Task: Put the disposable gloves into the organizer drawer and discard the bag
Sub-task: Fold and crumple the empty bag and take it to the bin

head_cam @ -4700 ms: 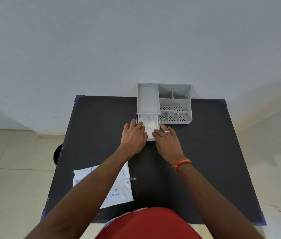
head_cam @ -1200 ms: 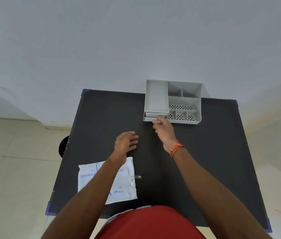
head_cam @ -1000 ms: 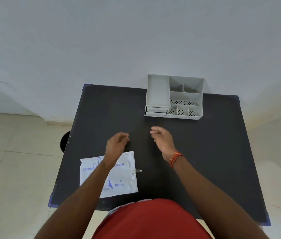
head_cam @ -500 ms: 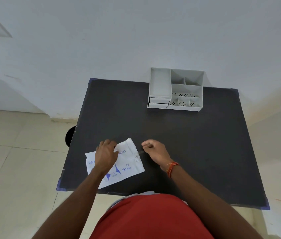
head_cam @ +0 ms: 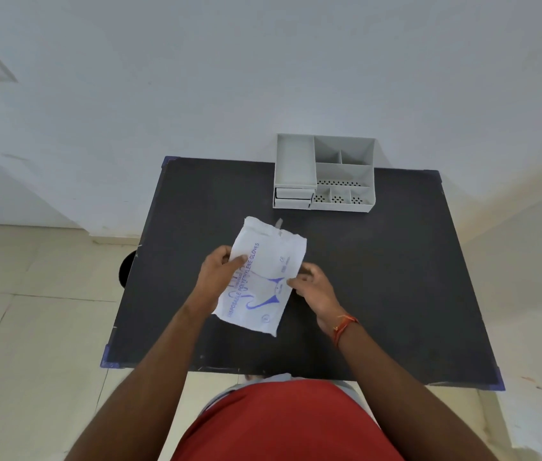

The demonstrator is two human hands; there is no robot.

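Fingers point(head_cam: 237, 261) of the left hand point(head_cam: 219, 277) are closed in a pinch on the left long edge of the bag point(head_cam: 261, 277), thumb lying across its printed face and the other digits tucked behind it. On the opposite side, the right hand point(head_cam: 316, 291) has its fingertips curled against the bag's right edge about halfway down; whether they actually clamp the plastic or only touch it cannot be told. The bag is white with blue print, held between the 2 hands above the black table point(head_cam: 396, 277). Its long axis runs from the near end, just right of the left wrist, up and away to the far end beyond both sets of fingers, leaning slightly to the right. The far end is crumpled, with a small clear tab sticking out past it. The line of blue lettering runs lengthwise along the bag. Well beyond the fingers, at the table's far edge against the wall, stands the grey organizer point(head_cam: 324, 173); its 2 stacked drawers point(head_cam: 293, 198) at the left front are pushed in. An orange thread band point(head_cam: 344, 326) circles the right wrist.
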